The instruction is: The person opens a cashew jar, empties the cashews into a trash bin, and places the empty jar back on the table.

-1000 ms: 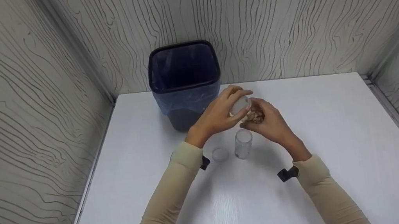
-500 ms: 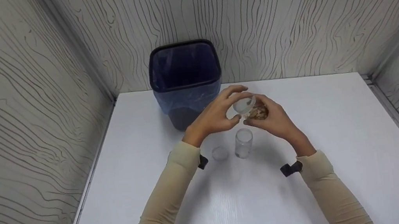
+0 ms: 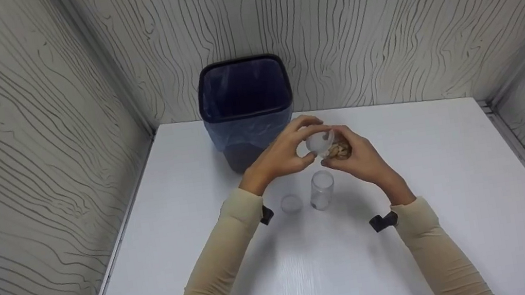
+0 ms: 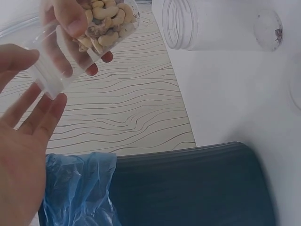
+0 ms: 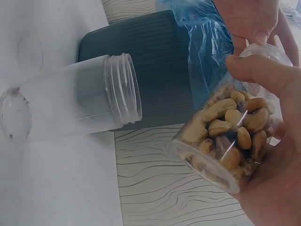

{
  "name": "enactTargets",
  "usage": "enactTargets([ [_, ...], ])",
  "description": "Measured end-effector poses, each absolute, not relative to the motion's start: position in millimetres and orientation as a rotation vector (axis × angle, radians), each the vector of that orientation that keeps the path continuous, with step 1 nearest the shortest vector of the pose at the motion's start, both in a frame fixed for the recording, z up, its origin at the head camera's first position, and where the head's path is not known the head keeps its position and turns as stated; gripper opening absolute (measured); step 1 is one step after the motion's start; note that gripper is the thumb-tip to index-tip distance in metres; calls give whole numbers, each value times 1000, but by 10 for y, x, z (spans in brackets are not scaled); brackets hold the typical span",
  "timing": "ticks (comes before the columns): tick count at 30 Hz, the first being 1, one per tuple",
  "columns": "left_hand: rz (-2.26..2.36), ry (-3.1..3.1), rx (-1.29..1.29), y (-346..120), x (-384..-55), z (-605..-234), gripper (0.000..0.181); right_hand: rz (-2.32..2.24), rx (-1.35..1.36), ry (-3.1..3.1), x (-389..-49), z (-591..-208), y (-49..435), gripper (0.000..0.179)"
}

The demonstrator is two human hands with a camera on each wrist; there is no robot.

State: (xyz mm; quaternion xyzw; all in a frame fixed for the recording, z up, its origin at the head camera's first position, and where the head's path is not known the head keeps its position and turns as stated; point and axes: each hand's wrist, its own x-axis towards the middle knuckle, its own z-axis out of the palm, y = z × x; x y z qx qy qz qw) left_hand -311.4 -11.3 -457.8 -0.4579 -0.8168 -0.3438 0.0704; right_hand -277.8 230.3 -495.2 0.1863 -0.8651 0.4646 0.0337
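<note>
A clear jar (image 5: 207, 176) of nuts that look like cashews is held by my right hand (image 3: 363, 161), tilted with its mouth toward the left hand. My left hand (image 3: 277, 158) has its thumb and fingers round the clear lid (image 3: 320, 142) at the jar's mouth. In the left wrist view the left fingertips touch the lid's rim. Below both hands a second clear jar (image 3: 322, 190) stands upright and uncovered on the table, with dark specks at its base (image 5: 16, 113). A loose clear lid (image 3: 291, 204) lies just left of it.
A dark bin (image 3: 243, 158) with a blue liner bag (image 3: 249, 131) stands at the back of the white table (image 3: 396, 138), left of the hands. Patterned wall panels (image 3: 353, 24) enclose the table at the back and sides.
Both hands have shifted slightly right with the jar of nuts. The left fingers have changed their hold around the lid. The standing jar and loose lid stay put.
</note>
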Motion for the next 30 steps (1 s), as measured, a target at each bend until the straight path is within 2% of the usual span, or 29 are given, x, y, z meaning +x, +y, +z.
enactTargets([
  [12,-1001,-2460,-1318,-132,-3142,-4589,58,1337,623,-2651,-2848,-4925,2291,81],
  [30,-1082,-2515,-1236,-113,-3163,-4603,55,1328,645,-2641,-2857,-4891,2282,74],
])
